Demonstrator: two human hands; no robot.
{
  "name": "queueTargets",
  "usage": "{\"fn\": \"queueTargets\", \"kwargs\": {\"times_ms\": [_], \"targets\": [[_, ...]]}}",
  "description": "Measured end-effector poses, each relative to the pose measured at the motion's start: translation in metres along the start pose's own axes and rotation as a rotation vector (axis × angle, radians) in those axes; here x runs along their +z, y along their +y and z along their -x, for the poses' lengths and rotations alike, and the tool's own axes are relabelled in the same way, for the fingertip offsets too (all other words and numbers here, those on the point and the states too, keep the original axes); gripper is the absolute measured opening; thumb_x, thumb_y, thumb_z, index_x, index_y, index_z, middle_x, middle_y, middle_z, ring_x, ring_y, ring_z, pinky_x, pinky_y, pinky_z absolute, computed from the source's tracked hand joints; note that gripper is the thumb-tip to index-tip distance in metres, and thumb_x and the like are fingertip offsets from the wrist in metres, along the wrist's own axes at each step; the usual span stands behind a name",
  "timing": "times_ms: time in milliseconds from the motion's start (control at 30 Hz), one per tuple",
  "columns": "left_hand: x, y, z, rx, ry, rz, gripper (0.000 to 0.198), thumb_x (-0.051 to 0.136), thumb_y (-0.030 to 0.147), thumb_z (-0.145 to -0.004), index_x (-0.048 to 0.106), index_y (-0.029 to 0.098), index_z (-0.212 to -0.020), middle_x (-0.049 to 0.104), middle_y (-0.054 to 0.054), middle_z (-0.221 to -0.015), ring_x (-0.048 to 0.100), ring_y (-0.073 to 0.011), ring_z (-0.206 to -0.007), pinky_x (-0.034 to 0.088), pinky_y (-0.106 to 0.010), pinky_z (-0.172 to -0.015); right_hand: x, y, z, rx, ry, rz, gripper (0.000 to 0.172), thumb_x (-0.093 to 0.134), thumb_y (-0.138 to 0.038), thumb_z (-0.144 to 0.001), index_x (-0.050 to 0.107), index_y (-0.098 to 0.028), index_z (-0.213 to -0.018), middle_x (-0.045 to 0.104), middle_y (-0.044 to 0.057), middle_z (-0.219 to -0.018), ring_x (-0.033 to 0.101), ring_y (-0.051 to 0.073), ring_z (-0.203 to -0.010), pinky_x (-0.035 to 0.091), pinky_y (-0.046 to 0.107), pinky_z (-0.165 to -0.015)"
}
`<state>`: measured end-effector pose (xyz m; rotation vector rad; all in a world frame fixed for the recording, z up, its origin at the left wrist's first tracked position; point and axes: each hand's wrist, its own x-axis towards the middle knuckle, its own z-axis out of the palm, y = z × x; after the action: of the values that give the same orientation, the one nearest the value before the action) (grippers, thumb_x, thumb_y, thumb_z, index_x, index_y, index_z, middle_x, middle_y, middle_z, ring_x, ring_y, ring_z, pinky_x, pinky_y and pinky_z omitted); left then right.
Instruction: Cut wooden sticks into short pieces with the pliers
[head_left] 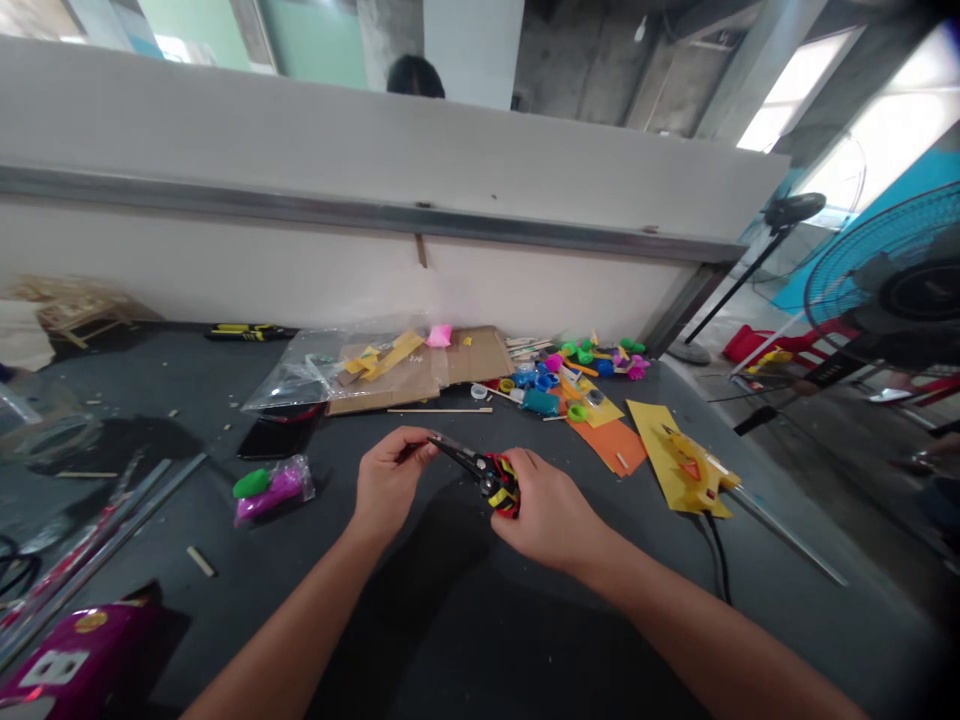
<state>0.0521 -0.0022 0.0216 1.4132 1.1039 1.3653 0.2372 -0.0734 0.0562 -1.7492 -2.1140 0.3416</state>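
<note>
My right hand [551, 510] is wrapped around the red and yellow handles of a pair of pliers [471, 460] with long dark jaws. The jaws point left and up, toward my left hand [390, 480]. Thumb and forefinger of that hand are pinched together right at the jaw tips. Whatever lies between them is too small or hidden to make out. Both hands are above the dark table [450, 620]. A thin wooden stick [439, 410] lies just beyond them.
On the right, a yellow glue gun [694, 470] rests on yellow paper with its cord trailing forward. Colourful pots [544, 385] and orange paper [611, 445] lie nearer the middle. Cardboard [472, 355], a phone [274, 437] and a purple packet [274, 490] sit left. A white partition [337, 270] stands behind.
</note>
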Motion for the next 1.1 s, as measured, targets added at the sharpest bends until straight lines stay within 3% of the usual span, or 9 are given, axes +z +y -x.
{"fn": "queueTargets", "kwargs": {"times_ms": [400,667,933,1100], "targets": [[-0.0045,0.0008,-0.0002,0.085,0.053,-0.159,0.005,0.064,0.024,-0.066,0.065,0.019,-0.067,0.063,0.001,-0.066,0.054,-0.0123,-0.062,0.043,-0.022,-0.059,-0.0012,0.0016,-0.0008,0.006,-0.023,0.028,0.032,0.054,-0.025,-0.067,0.048,-0.018,-0.097,0.056,0.007,-0.090,0.054,0.021,-0.081,0.038,0.029,-0.069],[-0.0069,0.0019,-0.0020,0.135,0.020,-0.173,0.006,0.063,0.021,-0.067,0.068,0.020,-0.070,0.067,0.000,-0.072,0.059,-0.0141,-0.069,0.047,-0.024,-0.067,-0.0009,0.0023,-0.0008,-0.045,0.009,0.055,0.041,0.056,-0.026,-0.065,0.046,-0.017,-0.105,0.054,0.009,-0.096,0.051,0.022,-0.089,0.040,0.032,-0.077],[-0.0062,0.0001,-0.0031,0.077,0.041,-0.151,0.007,0.064,0.023,-0.065,0.067,0.018,-0.069,0.066,0.000,-0.069,0.058,-0.0134,-0.065,0.047,-0.023,-0.062,0.0022,0.0021,-0.0014,-0.025,-0.007,0.046,0.039,0.055,-0.025,-0.067,0.046,-0.016,-0.103,0.054,0.009,-0.094,0.052,0.021,-0.087,0.040,0.031,-0.075],[-0.0057,-0.0045,-0.0044,0.004,-0.004,-0.052,0.009,0.067,0.024,-0.064,0.068,0.018,-0.071,0.066,0.000,-0.069,0.058,-0.0125,-0.064,0.047,-0.023,-0.062,0.0016,0.0014,-0.0011,-0.027,-0.010,0.014,0.038,0.055,-0.024,-0.066,0.046,-0.016,-0.102,0.054,0.009,-0.094,0.053,0.022,-0.088,0.040,0.031,-0.075]]}}
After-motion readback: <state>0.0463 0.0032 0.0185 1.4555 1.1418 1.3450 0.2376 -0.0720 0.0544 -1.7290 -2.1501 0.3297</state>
